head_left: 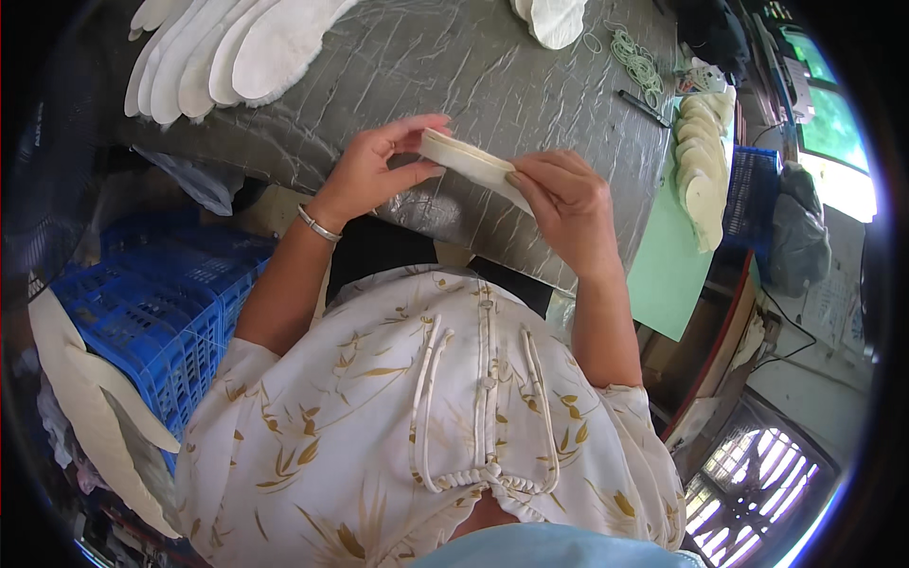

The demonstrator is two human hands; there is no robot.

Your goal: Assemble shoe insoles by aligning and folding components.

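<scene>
Between my two hands, above the table's near edge, is a cream insole stack [473, 166], seen nearly edge-on. It looks like two layers pressed together, with a fleecy white side. My right hand [568, 194] pinches its right end between thumb and fingers. At the other end, the thumb and fingertips of my left hand [379, 166] close around the tip. A fan of white fleecy insoles [275, 57] lies at the table's far left. More white insoles [556, 21] rest at the far middle edge.
The table [398, 71] has a crinkled grey cover. At right are a pale green sheet [663, 284], a row of overlapping cream insoles [703, 189], green cord [636, 62] and a dark pen [644, 109]. Blue crates [161, 317] stand at my left, beside large cream pieces [90, 388].
</scene>
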